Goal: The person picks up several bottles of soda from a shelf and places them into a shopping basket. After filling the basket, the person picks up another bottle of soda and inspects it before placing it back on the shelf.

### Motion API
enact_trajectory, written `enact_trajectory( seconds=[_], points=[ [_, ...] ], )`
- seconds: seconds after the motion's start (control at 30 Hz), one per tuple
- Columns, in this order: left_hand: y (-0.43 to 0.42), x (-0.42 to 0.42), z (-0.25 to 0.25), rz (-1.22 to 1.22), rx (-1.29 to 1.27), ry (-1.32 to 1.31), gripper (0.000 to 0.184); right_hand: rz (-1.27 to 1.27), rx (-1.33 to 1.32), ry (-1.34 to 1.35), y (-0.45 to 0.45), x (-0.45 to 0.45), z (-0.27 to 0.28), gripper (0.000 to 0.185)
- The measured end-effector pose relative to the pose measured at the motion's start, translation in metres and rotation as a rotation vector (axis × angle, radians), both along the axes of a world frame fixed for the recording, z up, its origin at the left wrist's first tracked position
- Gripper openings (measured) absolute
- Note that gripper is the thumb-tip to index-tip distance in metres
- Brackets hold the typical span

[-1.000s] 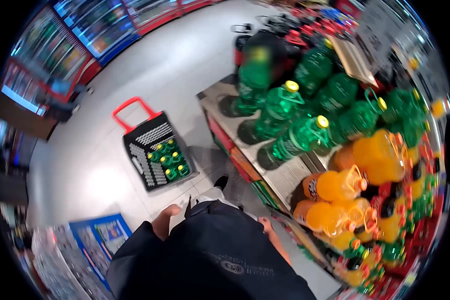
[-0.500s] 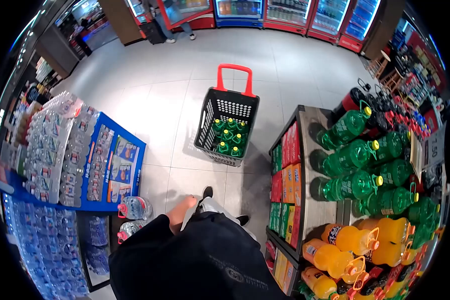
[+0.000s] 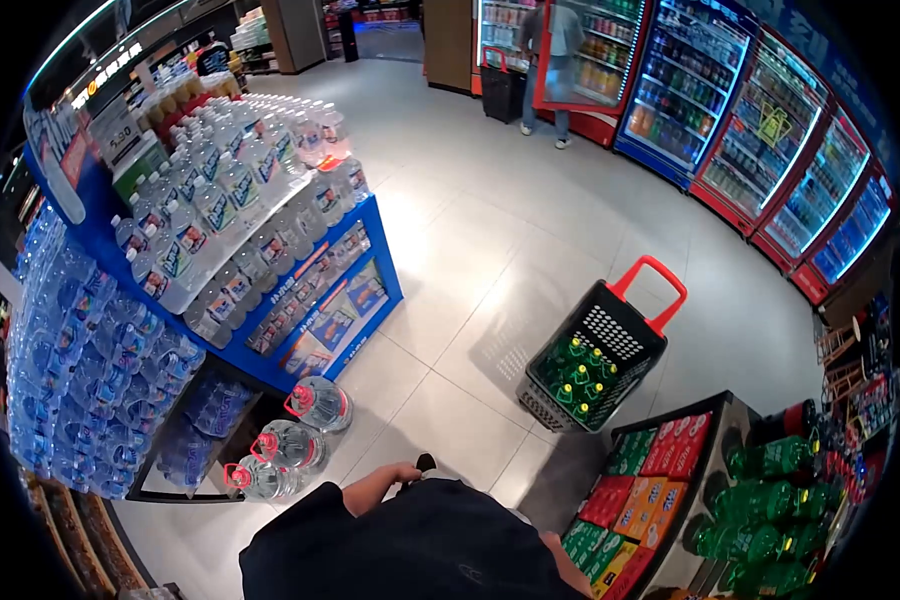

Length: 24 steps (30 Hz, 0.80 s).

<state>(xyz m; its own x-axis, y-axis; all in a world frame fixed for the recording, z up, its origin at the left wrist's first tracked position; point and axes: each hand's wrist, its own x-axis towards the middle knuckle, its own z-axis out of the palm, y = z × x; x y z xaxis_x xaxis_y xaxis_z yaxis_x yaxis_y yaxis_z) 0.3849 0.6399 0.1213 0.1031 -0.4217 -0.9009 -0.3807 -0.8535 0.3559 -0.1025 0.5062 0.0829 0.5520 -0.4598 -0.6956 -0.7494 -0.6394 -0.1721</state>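
My left hand (image 3: 402,473) hangs low in front of my dark shirt, above my shoe. Its fingers are too small and partly hidden to read, and I see nothing held. On my right side only a strip of bare arm shows past the shirt's edge; the hand itself is hidden. Ahead to the right, a black shopping basket (image 3: 620,345) with a raised red handle (image 3: 658,262) stands on the tiles, apart from both hands. Several green soda bottles (image 3: 582,375) with yellow caps stand inside it. Three large water jugs (image 3: 320,405) with red handles are on the floor at left.
A blue display (image 3: 385,270) of bottled water rises at left, beside stacked blue-tinted bottle packs (image 3: 95,360). At right a shelf holds drink cartons (image 3: 660,460) and green bottles (image 3: 750,535). Along the back, a person (image 3: 558,60) stands at an open fridge door (image 3: 595,55).
My view has swung left. The basket now appears farther right, the water display and jugs show more fully, and the orange bottles have left view. A strip of right arm has appeared.
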Motion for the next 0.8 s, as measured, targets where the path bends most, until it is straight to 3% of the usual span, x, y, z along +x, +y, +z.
enact_trajectory(
  seconds=[0.1, 0.17, 0.23, 0.27, 0.33, 0.4, 0.43, 0.53, 0.6, 0.63, 0.73, 0.8],
  points=[
    [0.056, 0.055, -0.011, 0.099, 0.038, -0.030, 0.051, 0.155, 0.001, -0.249, -0.038, 0.088, -0.032, 0.030],
    [0.098, 0.079, -0.021, 0.200, 0.093, -0.083, 0.055, -0.704, 0.261, -0.134, -0.052, 0.168, -0.021, 0.031],
    [0.131, 0.097, -0.027, 0.221, 0.167, -0.086, 0.057, -0.561, 0.199, -0.387, -0.061, 0.233, -0.002, 0.027],
    [0.144, 0.103, -0.029, 0.200, 0.167, -0.085, 0.057, -0.573, 0.333, -0.472, -0.071, 0.260, -0.033, 0.025],
    [0.162, 0.108, -0.037, 0.199, 0.169, -0.130, 0.052, -0.905, 0.623, -0.502, -0.072, 0.331, 0.077, 0.022],
    [0.162, 0.111, -0.032, 0.243, 0.209, -0.069, 0.045, -0.793, 0.647, -0.603, -0.081, 0.357, 0.059, 0.023],
    [0.158, 0.107, -0.031, 0.385, 0.190, -0.057, 0.038, -0.738, 0.660, -0.653, -0.085, 0.366, 0.050, 0.024],
    [0.125, 0.101, -0.025, 0.621, 0.258, 0.103, 0.045, -0.693, 0.566, -0.661, -0.098, 0.360, 0.027, 0.024],
    [0.091, 0.099, -0.022, 0.728, 0.226, 0.160, 0.044, -0.555, 0.224, -0.563, -0.103, 0.335, 0.020, 0.023],
    [0.071, 0.099, -0.021, 0.702, 0.205, 0.172, 0.043, -0.467, 0.052, -0.500, -0.108, 0.322, 0.023, 0.022],
    [0.010, 0.104, -0.025, 0.527, 0.108, 0.145, 0.041, -0.527, -0.071, -0.565, -0.137, 0.302, 0.003, 0.022],
    [-0.019, 0.116, -0.055, 0.158, -0.091, 0.135, 0.045, -0.678, -0.030, -0.655, -0.167, 0.299, -0.016, 0.024]
  ],
)
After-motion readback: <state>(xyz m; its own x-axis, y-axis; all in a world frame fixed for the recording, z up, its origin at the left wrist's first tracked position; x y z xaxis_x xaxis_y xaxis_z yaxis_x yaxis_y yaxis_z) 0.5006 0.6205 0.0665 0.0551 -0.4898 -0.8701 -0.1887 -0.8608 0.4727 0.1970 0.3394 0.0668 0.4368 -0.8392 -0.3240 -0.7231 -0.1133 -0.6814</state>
